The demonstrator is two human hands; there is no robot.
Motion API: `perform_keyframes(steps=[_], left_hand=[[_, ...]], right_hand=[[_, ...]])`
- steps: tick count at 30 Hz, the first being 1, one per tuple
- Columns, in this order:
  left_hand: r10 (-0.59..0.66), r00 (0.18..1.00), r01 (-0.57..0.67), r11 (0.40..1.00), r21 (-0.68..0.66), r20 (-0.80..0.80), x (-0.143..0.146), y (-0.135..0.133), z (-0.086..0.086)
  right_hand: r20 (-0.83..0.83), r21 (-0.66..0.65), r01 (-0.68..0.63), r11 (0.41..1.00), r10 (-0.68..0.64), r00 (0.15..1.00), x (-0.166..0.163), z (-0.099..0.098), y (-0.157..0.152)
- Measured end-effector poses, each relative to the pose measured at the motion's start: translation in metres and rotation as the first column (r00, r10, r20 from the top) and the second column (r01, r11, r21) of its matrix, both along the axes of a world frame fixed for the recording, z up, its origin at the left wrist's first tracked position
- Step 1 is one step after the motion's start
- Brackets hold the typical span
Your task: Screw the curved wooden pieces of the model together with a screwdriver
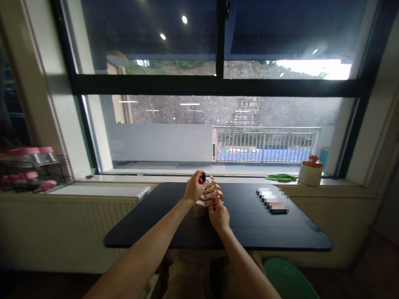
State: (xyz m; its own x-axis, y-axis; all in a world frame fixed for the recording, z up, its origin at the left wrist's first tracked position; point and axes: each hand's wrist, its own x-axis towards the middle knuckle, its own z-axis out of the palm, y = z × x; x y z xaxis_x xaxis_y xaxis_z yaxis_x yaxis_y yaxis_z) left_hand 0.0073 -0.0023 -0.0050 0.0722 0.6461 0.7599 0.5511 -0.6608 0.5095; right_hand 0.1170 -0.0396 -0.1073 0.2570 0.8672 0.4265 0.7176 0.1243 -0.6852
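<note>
A slatted light-wood piece (213, 192), with curved strips and small dark holes, rests on the dark table (149, 224). Over its left side my left hand (195, 189) is closed around the red and black handle of a screwdriver (203, 178). The screwdriver's thin shaft points down at the wood; whether its tip sits on a screw is too small to tell. At the near right edge of the wood my right hand (219, 215) has its fingers pinched on a strip. Part of the wooden piece is hidden behind both hands.
A phone-like flat object (274, 203), blurred out, lies on the table's right. On the windowsill are a green cloth (280, 177) and a white jar with an orange lid (310, 171). A radiator (99, 192) and a wire rack (46, 164) stand left; a green stool (289, 278) is below right.
</note>
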Motion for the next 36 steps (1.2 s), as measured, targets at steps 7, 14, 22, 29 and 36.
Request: perform_keyframes(steps=[7,14,22,29,36], left_hand=[[-0.026,0.998,0.028,0.999,0.043,-0.053,0.003,-0.008,0.005],[-0.025,0.986,0.041,0.994,0.097,-0.163,0.004,-0.012,0.010],[0.016,0.986,-0.003,0.997,0.080,-0.163,0.001,-0.008,0.008],[0.059,0.990,-0.046,0.994,0.095,-0.130,-0.004,-0.003,0.005],[0.069,0.991,-0.060,0.995,0.081,-0.116,-0.005,-0.004,0.006]], right_hand=[[0.002,0.013,-0.035,0.999,0.034,0.999,0.001,0.001,-0.002],[0.049,0.031,-0.084,0.996,0.083,0.995,-0.001,0.004,-0.006],[0.168,0.166,-0.087,0.982,0.058,0.984,-0.005,0.009,-0.015],[0.166,0.098,-0.211,0.973,0.193,0.967,0.001,0.019,-0.002],[0.129,0.004,-0.272,0.962,0.269,0.954,0.005,0.026,0.009]])
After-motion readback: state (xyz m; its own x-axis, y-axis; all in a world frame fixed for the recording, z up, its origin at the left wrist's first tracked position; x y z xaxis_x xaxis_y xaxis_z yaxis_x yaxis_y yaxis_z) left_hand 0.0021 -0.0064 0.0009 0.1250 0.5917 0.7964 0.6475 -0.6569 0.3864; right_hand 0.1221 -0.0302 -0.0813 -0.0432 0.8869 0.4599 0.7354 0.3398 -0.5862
